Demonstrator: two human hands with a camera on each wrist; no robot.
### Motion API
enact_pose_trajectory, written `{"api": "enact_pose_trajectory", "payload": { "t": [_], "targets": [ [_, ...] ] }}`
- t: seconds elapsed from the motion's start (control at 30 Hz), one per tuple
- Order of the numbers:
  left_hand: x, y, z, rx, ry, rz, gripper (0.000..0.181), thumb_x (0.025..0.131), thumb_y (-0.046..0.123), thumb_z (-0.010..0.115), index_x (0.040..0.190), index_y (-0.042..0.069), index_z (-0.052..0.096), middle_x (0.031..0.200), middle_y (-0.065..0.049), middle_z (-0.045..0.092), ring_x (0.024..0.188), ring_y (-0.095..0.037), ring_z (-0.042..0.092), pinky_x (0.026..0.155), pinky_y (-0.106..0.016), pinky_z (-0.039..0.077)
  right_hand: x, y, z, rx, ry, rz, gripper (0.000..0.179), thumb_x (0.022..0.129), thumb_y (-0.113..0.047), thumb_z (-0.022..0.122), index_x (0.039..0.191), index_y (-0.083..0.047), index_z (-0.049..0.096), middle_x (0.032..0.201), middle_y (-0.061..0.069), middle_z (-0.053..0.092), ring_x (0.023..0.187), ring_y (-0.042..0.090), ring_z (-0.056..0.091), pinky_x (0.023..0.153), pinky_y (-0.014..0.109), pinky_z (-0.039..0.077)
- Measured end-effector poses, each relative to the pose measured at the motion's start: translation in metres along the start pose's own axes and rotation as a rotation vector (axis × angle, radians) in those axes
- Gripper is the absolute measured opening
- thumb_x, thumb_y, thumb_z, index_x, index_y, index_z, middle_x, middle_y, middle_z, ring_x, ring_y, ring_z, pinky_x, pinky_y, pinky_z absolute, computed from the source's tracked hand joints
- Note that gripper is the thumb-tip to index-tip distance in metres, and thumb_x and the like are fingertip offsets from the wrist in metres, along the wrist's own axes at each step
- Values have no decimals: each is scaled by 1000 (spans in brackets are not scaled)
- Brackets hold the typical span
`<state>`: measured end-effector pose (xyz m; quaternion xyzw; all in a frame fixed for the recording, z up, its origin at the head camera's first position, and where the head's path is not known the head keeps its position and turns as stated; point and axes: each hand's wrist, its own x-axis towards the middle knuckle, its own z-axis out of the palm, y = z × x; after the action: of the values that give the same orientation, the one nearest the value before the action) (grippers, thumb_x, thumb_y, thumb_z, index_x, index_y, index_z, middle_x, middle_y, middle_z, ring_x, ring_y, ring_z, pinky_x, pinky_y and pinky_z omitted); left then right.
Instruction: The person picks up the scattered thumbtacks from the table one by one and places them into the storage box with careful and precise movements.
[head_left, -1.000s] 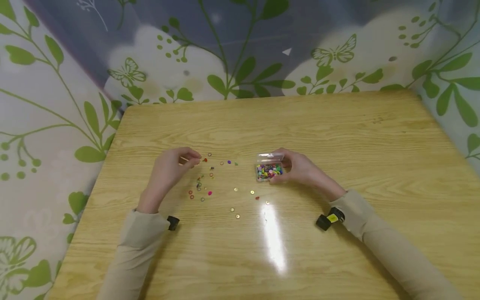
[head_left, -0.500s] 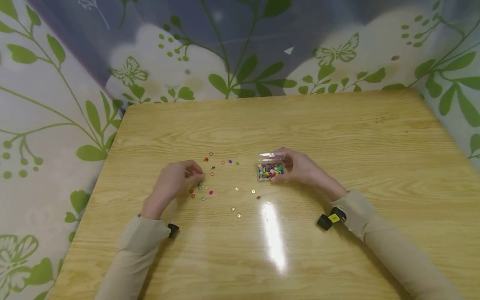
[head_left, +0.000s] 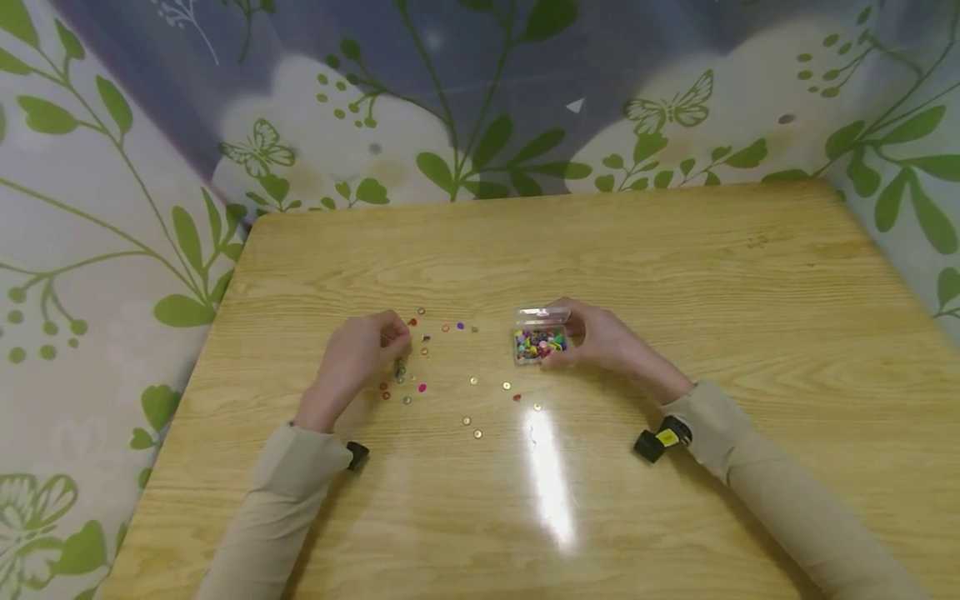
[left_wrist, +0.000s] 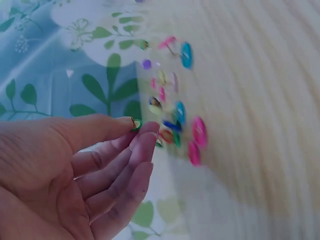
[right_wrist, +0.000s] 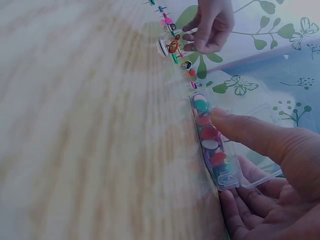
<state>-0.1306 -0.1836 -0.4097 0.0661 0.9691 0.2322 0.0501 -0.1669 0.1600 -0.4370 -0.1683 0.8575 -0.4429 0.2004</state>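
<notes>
My left hand [head_left: 358,354] is low over the left cluster of scattered thumbtacks. Its thumb and index finger pinch a small green thumbtack [left_wrist: 136,125], seen at the fingertips in the left wrist view. Beyond those fingers lie a pink thumbtack [left_wrist: 199,131] and several others in blue, red and purple. My right hand [head_left: 606,337] grips a small clear plastic box [head_left: 517,360] by its right side, thumb at the front and fingers behind. Its hinged lid [head_left: 542,316] stands up at the back, and colourful thumbtacks [right_wrist: 209,133] fill the inside.
Loose thumbtacks lie across the wood-grain table [head_left: 675,250] between the hands, among them a magenta one [head_left: 422,387], a purple one [head_left: 461,326] and a red one [head_left: 517,397]. A patterned wall covering [head_left: 491,142] rises behind the table's far edge.
My left hand has come nearer and slightly right, from beside the red thumbtack to over the cluster, then edged back a little. My right hand and the box have stayed put.
</notes>
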Motion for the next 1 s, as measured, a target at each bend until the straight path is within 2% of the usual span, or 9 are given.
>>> {"api": "enact_pose_trajectory", "payload": {
  "t": [0.1, 0.3, 0.5, 0.73, 0.87, 1.0],
  "targets": [
    [2, 9, -1, -3, 19, 26, 10, 96, 19, 69, 97, 9, 72, 92, -7, 76, 83, -22, 70, 73, -39, 56, 0, 0, -1, -4, 1, 3, 76, 76, -18, 90, 141, -7, 52, 130, 18, 65, 122, 36, 60, 108, 53, 43],
    [5, 30, 3, -72, 31, 92, 8, 95, 17, 69, 98, 11, 72, 91, -3, 76, 83, -20, 71, 72, -37, 56, -1, -2, -1, -12, -4, -7, 73, 76, -18, 90, 139, -7, 54, 129, 17, 65, 121, 36, 61, 108, 54, 43],
    [12, 58, 10, -98, -4, 193, 14, 98, 19, 67, 104, 11, 76, 95, -1, 77, 85, -17, 71, 74, -34, 56, -1, 0, -1, -23, -13, -15, 70, 78, -21, 89, 138, -8, 54, 130, 17, 65, 121, 36, 61, 108, 58, 42],
    [20, 96, 25, -120, -71, 299, 9, 95, 22, 72, 98, 15, 75, 89, 3, 75, 80, -12, 69, 71, -26, 55, -2, 0, -2, -13, -12, -18, 72, 77, -20, 90, 139, -8, 54, 133, 16, 64, 124, 37, 60, 108, 57, 42],
    [23, 110, 35, -111, -84, 327, 9, 93, 27, 75, 94, 18, 73, 86, 5, 74, 78, -10, 68, 67, -23, 52, -3, 0, -2, -17, -14, -18, 72, 78, -21, 89, 140, -9, 53, 133, 16, 63, 124, 37, 59, 108, 57, 42],
    [25, 117, 43, -113, -66, 336, 10, 91, 27, 77, 90, 19, 72, 84, 5, 74, 75, -9, 68, 64, -22, 52, -2, 0, -2, -14, -17, -28, 70, 78, -21, 90, 138, -10, 55, 134, 14, 63, 124, 36, 59, 107, 57, 43]
  ]
}}
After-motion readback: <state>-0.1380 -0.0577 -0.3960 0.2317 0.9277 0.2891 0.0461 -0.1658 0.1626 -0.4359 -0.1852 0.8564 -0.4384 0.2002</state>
